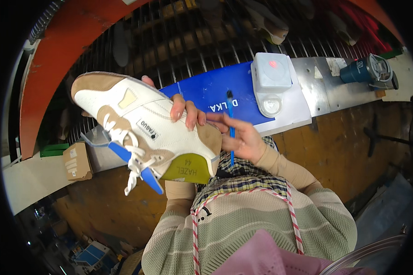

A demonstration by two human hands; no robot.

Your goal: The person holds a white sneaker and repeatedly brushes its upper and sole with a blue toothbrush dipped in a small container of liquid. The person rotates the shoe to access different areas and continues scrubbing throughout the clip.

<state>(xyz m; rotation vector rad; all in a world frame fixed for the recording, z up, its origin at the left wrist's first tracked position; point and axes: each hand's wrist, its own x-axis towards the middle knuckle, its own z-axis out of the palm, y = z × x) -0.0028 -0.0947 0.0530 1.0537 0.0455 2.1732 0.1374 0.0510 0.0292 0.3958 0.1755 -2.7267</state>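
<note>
A white and tan sneaker [137, 119] is tilted on its side in front of me, toe toward the upper left and opening toward my body. My left hand [186, 111] is closed around it, fingers curled over the sole-side edge, with the palm hidden behind. White laces [129, 149] hang loosely over a flat blue piece [150, 180] at the tongue, and an olive lining [186, 168] shows inside. Beside the heel, my right hand [248, 140] grips a slim blue brush [231, 121] with its dark bristles pointing up. Its fingertips are close to the heel; contact is unclear.
A white dispenser [271, 73] stands on white paper beside a blue sheet [202, 85] on the metal bench. Far right lies a teal tumbler [360, 72]. A dark roller rack [170, 41] carrying more shoes runs behind. At left is a cardboard box [76, 161].
</note>
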